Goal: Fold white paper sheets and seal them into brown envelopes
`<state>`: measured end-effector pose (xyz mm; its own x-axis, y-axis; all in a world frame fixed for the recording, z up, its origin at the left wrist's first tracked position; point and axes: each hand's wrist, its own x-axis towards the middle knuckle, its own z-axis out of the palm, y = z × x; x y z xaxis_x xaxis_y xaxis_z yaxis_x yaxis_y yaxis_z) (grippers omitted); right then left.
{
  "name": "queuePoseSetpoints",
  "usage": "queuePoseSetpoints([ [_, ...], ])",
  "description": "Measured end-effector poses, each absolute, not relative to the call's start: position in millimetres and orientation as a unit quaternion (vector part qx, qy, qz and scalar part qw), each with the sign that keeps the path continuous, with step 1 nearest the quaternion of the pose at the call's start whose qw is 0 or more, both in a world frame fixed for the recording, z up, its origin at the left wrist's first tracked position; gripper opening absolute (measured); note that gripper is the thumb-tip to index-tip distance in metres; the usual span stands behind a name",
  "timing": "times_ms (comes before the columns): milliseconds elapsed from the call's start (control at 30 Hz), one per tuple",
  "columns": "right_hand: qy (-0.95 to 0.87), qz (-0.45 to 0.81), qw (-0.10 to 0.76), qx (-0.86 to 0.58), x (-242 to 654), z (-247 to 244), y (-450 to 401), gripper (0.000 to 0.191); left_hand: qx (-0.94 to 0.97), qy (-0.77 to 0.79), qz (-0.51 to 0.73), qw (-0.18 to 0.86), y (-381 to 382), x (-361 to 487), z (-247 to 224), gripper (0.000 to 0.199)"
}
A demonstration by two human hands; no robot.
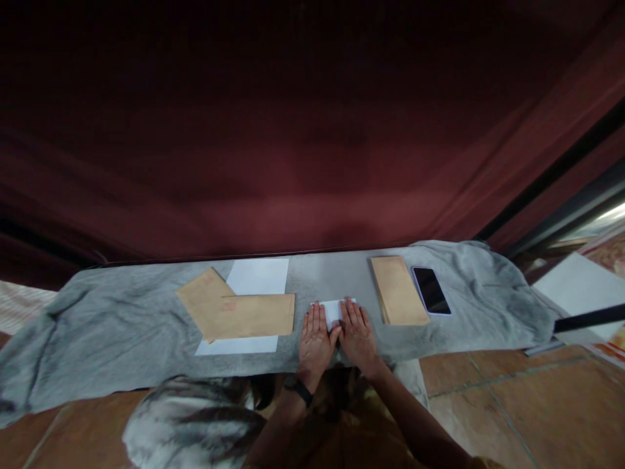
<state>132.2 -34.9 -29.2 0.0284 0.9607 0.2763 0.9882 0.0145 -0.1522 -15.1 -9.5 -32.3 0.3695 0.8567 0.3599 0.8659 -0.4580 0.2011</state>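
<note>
Both my hands lie flat on a small folded sheet of white paper (333, 312) at the middle of the cloth-covered surface. My left hand (315, 339), with a dark band on its wrist, presses on the paper's left part, fingers stretched out. Over the right part rests my right hand (359, 333), its fingers also straight. The thumbs nearly meet at the near side, and much of the paper is hidden under the hands. To the left, a brown envelope (258, 316) with red print overlaps a second brown envelope (202, 296); white paper (258, 275) shows beneath them.
Right of my hands is a stack of brown envelopes (398, 290), with a phone (430, 291) beside it. A grey cloth (131, 319) covers the narrow surface. A dark red panel (312, 163) rises along its far edge. At far right are white sheets (581, 286) and a dark bar (590, 318).
</note>
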Motion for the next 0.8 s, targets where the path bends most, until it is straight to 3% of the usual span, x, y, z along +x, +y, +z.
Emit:
queuePoseSetpoints([
  [300,-0.677,-0.069,0.172,-0.713,148,-35,-46,0.059,-0.828,-0.526,-0.192,0.01,-32,-34,-25,0.073],
  [467,-0.671,-0.075,0.177,-0.716,150,-31,-50,0.055,-0.827,-0.53,-0.188,0.006,-35,-38,-21,0.065],
  [800,-0.686,-0.043,0.172,-0.706,147,-29,-55,0.052,-0.847,-0.511,-0.138,-0.033,-10,7,-16,0.058],
])
